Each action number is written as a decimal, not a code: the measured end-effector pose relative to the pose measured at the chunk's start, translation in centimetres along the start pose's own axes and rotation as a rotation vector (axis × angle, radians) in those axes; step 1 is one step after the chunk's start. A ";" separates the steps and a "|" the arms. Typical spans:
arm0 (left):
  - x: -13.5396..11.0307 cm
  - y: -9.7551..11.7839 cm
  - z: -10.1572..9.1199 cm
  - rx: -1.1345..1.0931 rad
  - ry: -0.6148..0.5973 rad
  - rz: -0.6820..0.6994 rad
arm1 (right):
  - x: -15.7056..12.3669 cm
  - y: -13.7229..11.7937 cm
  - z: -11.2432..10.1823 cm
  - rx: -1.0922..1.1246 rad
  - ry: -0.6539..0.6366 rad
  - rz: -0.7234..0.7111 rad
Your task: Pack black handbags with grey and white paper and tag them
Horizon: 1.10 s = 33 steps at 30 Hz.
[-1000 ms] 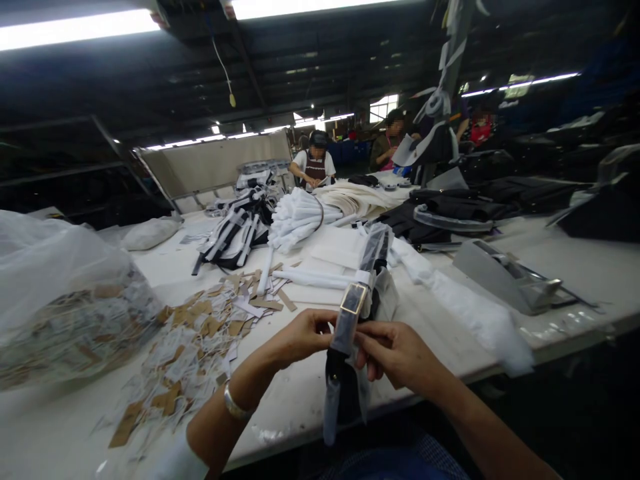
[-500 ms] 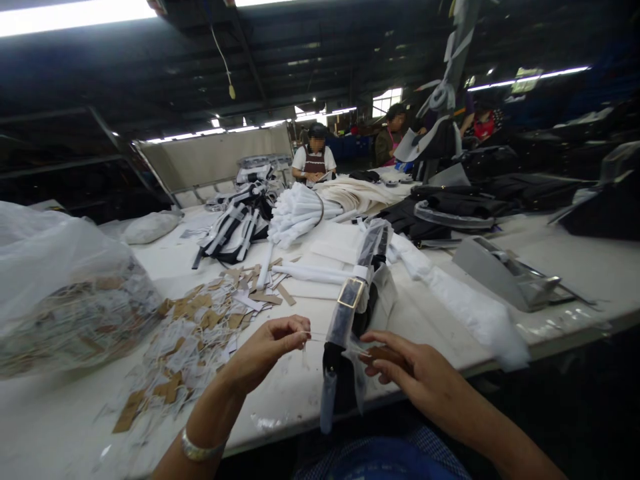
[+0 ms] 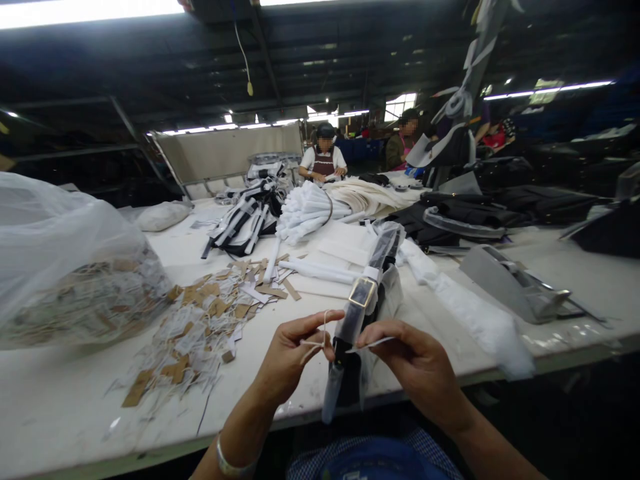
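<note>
A black strap (image 3: pixel 361 301) wrapped in clear plastic, with a gold buckle, leans from my lap up onto the white table (image 3: pixel 90 413). My left hand (image 3: pixel 293 353) is closed in a pinch on a thin white tag string (image 3: pixel 315 341) looped beside the strap. On the strap's right side my right hand (image 3: pixel 413 363) is closed, pinching the other end of the string, a pale sliver at its fingertips. Both hands sit at the table's near edge, touching or almost touching the strap.
Loose brown and white paper tags (image 3: pixel 200 320) litter the table left of my hands, beside a clear plastic bag (image 3: pixel 65 267) full of them. White wrapped bundles (image 3: pixel 307 210), dark bags (image 3: pixel 460 217) and a grey metal tool (image 3: pixel 510 283) lie further back. Two people work at the far end.
My left hand moved back in toward the strap, drawing the string with it. My right hand rose and now pinches the string's other end. The camera tilted slightly.
</note>
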State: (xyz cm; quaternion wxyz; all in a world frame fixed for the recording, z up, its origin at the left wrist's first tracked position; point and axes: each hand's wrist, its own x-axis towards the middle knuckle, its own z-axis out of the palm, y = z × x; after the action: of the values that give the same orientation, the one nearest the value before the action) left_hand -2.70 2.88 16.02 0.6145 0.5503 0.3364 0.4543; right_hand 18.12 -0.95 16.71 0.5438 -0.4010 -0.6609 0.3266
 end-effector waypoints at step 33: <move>-5.9 1.7 3.3 0.695 0.475 0.732 | 1.3 2.7 0.7 -0.221 0.010 -0.308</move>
State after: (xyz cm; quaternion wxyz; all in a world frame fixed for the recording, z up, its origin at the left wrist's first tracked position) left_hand -2.14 -3.87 17.78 0.1066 0.6841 0.3825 0.6119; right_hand 17.77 1.46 14.82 0.5432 -0.3542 -0.7436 0.1629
